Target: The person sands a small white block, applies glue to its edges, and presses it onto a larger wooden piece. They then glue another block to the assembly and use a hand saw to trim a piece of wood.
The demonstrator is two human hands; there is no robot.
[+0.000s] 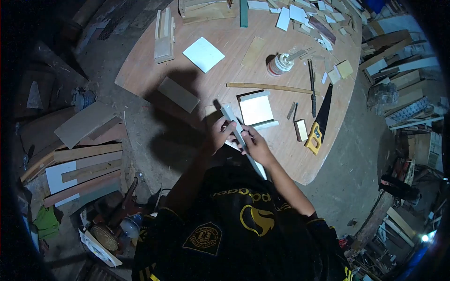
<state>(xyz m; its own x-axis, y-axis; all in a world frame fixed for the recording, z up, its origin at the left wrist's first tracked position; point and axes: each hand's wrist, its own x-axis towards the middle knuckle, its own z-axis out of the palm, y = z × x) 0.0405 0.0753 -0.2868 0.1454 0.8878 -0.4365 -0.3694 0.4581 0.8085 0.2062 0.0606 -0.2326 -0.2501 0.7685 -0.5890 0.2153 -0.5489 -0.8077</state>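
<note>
My left hand (221, 134) and my right hand (257, 146) are both closed on a long, narrow pale strip of board (229, 113). It slants from the table's near edge back toward my body, between the two hands. Just beyond my right hand lies a white square panel (256, 110) with raised strips along two opposite edges. A plain rectangular grey-brown board (178, 94) rests to the left of my hands, partly in shadow.
A handsaw (319, 128) with a yellow handle lies at the right, next to a small block (301, 130). Farther back stand a white tub (281, 64) and a white square board (203, 55). A thin wooden strip (269, 87) crosses the table's middle. Offcuts (304, 18) cover the far right.
</note>
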